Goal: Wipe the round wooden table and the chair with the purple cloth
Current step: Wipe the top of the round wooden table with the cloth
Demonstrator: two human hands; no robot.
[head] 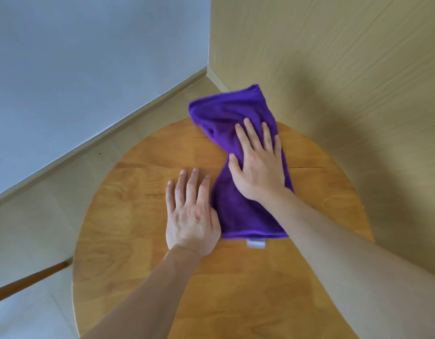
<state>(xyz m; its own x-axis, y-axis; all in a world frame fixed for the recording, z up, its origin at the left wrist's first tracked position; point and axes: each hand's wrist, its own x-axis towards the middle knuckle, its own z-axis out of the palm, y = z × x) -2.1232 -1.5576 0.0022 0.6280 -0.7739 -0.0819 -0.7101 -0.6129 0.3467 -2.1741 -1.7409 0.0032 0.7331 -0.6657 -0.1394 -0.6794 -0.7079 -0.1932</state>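
Note:
The round wooden table (128, 216) fills the lower middle of the head view. A purple cloth (226, 113) lies stretched across its far half, its far end hanging past the table's back edge and a white label at its near hem. My right hand (258, 162) lies flat on the cloth's middle, fingers spread, bunching the fabric under the palm. My left hand (190, 211) rests flat on the bare wood just left of the cloth, its thumb side touching the cloth's edge. No chair shows in this view.
The table stands in a room corner: a pale blue-grey wall (77, 69) on the left, a beige wood-grain wall (334, 57) on the right. A brown wooden rod (28, 282) slants out at the lower left over the light floor (28, 228).

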